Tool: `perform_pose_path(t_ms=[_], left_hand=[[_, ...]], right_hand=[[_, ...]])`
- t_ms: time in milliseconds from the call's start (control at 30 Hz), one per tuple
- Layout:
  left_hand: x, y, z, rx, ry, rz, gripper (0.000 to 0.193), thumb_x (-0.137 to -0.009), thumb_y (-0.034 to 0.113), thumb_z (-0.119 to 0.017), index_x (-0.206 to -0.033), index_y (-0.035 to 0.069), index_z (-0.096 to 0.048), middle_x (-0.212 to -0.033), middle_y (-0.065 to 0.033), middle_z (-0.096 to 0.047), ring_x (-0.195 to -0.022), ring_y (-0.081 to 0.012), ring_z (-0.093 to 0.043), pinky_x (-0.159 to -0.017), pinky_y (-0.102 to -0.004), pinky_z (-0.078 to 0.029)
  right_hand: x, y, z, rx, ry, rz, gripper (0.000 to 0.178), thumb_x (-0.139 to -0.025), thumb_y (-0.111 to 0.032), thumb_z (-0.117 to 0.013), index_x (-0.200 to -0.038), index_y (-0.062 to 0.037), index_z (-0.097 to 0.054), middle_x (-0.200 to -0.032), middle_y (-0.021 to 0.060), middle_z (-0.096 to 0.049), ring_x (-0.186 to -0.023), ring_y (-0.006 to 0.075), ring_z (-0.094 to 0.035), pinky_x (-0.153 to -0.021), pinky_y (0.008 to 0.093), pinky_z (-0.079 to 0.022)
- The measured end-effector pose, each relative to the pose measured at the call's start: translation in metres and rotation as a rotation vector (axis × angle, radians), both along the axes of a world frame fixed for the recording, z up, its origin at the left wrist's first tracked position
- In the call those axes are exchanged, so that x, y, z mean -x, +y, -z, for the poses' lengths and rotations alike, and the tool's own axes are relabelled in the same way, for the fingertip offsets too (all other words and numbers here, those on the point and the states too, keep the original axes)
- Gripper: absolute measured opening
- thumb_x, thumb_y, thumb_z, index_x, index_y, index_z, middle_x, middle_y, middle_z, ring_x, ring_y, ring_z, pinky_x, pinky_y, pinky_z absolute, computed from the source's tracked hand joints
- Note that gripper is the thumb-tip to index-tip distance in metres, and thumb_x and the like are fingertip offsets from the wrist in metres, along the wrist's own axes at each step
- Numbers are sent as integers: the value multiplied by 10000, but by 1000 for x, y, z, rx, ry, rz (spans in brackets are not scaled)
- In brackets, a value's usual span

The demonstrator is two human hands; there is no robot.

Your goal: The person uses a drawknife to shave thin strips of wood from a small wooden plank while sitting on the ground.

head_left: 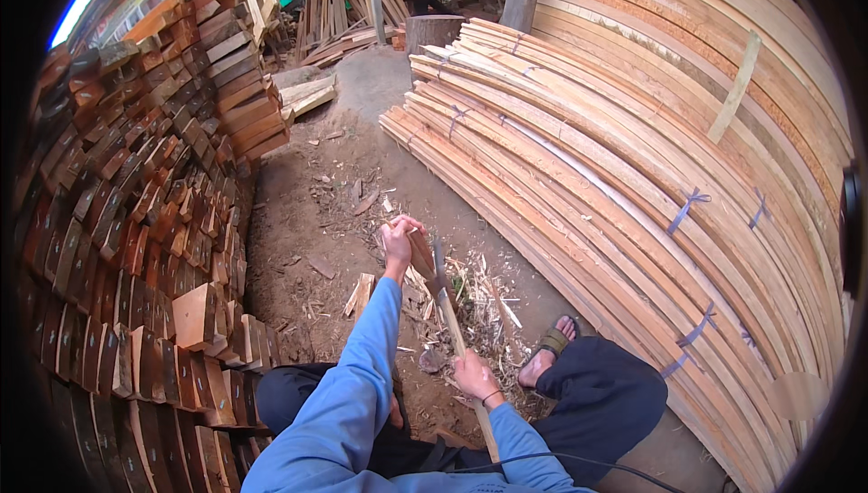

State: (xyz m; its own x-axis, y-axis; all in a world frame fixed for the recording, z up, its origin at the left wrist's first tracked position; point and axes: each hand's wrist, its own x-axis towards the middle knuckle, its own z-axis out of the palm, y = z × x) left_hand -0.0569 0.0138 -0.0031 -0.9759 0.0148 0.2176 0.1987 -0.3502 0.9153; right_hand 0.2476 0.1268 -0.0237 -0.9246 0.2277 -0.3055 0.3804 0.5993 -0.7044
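Chip-strewn dirt [294,231], left hand [396,241] on wood [421,256], right hand [474,375] around handle [451,318]

The head view, a wide fisheye ringed by a dark rim, looks from the wearer's head forward and steeply down. Closest to it are the blue long-sleeved forearms [357,362], entering from the lower edge; the bare left hand [398,240] lies near the centre, the bare right hand [475,374] lower, and a brown cylindrical wooden stump [432,34] far off.

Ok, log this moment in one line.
left hand: holding wood piece | right hand: gripping wooden handle | wood chips: on ground
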Motion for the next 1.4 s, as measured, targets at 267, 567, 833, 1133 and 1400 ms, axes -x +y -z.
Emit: perform_pose_path(t_ms=[267, 567, 833, 1133, 1400], left_hand=[[-16, 6, -3, 25, 19, 25, 179, -731, 79, -462, -672, -48, -575, -662, -157, -619, -606, -247, -621, -649, -340, -517], [-14, 9, -1, 28, 38, 24, 223, -764, 97, -460, -647, -40, -591, -638, -143, -621, -581, -215, -601, -609, -313, -491], [-18, -1, -2, 55, 28, 6, 229, -751, 102, -429, -677, -44, -590, -645, -171, -612, -594, -251, -614, -606, -364, -521], [-12, 0, 3, 38, 98, 5, 225, -731, 77, -411, -693, -58, -587, -660, -196, -611, -602, -289, -621, -621, -388, -537], [-5, -1, 2, 81, 97, 45, 245, -785, 89, -442, -654, -33, -610, -663, -188, -636, -621, -279, -642, -625, -369, -533]], right_hand=[[-7, -7, -30, 12, 43, 94, 264, -945, -235, -476, -951, 29, -488, -821, 293, -611, -810, 480, -603, -750, 536, -470], [-3, 0, -18, 36, 95, 85, 270, -926, -235, -507, -991, 27, -496, -860, 297, -613, -806, 463, -614, -734, 530, -475], [-7, 5, -27, 62, 75, 141, 242, -919, -184, -507, -1005, 41, -479, -788, 286, -618, -739, 467, -624, -682, 520, -499], [-6, 6, -53, 160, 100, 165, 219, -941, -178, -497, -967, 35, -456, -694, 242, -603, -623, 382, -640, -530, 448, -508], [-9, 5, -46, 53, 246, 160, 214, -941, -194, -506, -975, 15, -477, -675, 229, -575, -645, 415, -600, -581, 485, -483]])
